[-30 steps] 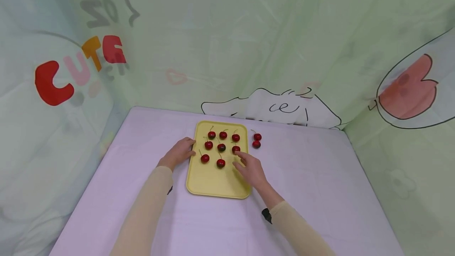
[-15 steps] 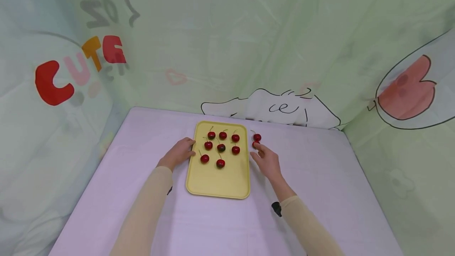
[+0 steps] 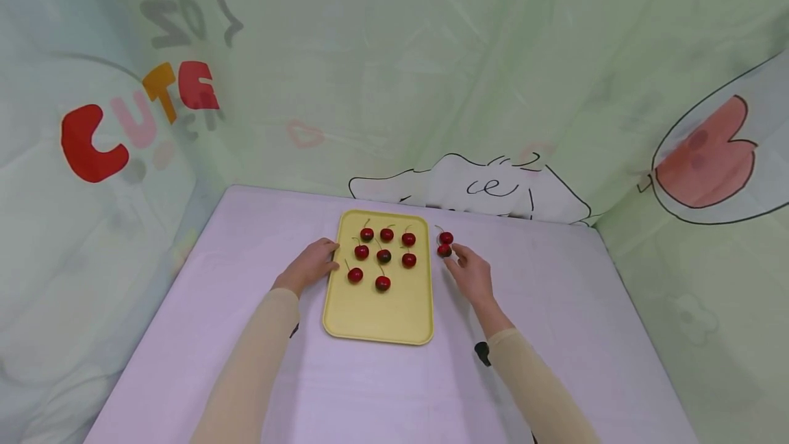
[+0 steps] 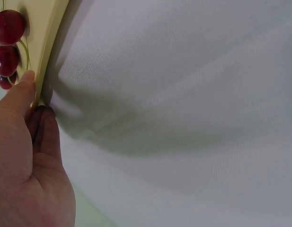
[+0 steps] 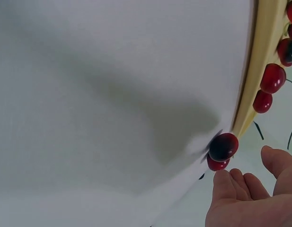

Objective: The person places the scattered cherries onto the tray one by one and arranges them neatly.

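My left hand [image 3: 309, 266] holds the left edge of a yellow tray [image 3: 379, 321]. In the left wrist view the thumb [image 4: 23, 90] lies on the tray's rim, with the other fingers curled at its outer side. Several red cherries with stems sit in loose rows on the tray, one [image 3: 383, 284] lowest. To the right of the tray, two more cherries lie on the table, a far one [image 3: 446, 238] and a near one [image 3: 444, 250]. My right hand [image 3: 474, 277] is just beside the near cherry [image 5: 224, 147], thumb and fingers apart, nothing between them.
A pale lilac cloth covers the table [image 3: 555, 334]. Behind it and at both sides hang printed curtains [image 3: 394, 74] with drawings and letters. The tray's front part holds no cherries.
My right hand has moved from over the tray's right side to the cherries on the table, then shifted slightly right. The left hand and the tray have stayed put.
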`<state>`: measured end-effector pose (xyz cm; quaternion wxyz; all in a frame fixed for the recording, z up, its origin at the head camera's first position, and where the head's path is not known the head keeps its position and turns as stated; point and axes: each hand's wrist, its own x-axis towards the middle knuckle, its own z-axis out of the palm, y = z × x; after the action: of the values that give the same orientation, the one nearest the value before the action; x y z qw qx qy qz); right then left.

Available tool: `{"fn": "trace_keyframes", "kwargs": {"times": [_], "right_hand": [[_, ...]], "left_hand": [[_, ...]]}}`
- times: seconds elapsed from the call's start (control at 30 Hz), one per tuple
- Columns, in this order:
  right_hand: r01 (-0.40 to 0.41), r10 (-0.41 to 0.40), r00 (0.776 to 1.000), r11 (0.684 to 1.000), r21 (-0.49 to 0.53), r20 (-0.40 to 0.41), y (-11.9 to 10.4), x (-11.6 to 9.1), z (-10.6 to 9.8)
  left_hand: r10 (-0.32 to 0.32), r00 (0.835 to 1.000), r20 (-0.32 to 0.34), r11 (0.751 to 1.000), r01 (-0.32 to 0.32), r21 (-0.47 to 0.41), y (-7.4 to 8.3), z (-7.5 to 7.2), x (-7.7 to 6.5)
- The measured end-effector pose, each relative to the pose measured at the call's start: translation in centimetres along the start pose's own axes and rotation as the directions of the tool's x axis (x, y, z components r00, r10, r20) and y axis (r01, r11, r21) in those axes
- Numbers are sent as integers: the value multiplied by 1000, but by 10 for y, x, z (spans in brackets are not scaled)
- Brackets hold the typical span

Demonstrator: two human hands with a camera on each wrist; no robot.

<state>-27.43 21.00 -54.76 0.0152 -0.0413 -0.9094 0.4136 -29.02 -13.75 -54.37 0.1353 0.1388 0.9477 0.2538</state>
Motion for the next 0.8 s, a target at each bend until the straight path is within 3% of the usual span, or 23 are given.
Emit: {"fn": "trace_keyframes", "kwargs": {"times": [0.8], "right_hand": [[-101, 102, 994, 994, -43, 26, 16, 32, 12]], "left_hand": [[-9, 1000, 11, 1000, 9, 8, 0, 0, 1]]}}
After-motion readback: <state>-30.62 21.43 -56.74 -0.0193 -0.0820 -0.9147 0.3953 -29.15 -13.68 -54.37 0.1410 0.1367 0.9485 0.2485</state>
